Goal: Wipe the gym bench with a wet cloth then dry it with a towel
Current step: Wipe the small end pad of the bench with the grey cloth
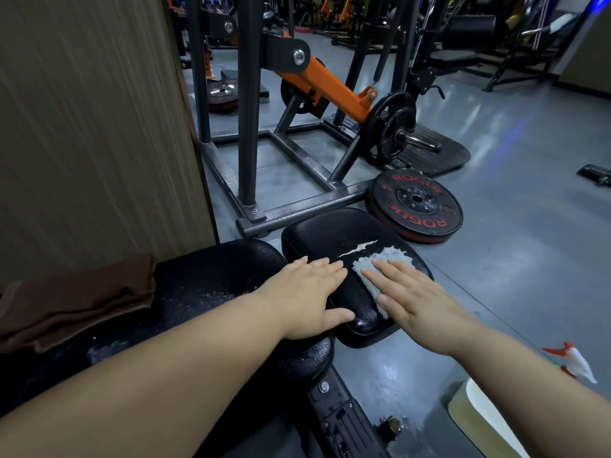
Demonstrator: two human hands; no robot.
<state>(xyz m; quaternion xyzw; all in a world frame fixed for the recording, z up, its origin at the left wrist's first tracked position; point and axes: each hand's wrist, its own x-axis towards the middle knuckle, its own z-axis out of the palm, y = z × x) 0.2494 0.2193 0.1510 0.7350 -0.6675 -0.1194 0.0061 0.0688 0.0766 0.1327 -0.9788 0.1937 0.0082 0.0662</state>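
Note:
The black gym bench has a long pad and a smaller seat pad with a torn white strip in its cover. My right hand lies flat with straight fingers on a pale grey cloth, pressing it onto the seat pad's right side. My left hand rests flat on the seat pad's near left part, fingers straight, thumb along the pad's edge. A folded brown towel sits on the long pad at the far left. The long pad's surface glistens with wet patches.
A wood-grain wall panel stands close on the left. Beyond the bench are a steel machine frame, a Rogue weight plate on the grey floor and more machines. A spray bottle's red-and-white head and a pale container sit at lower right.

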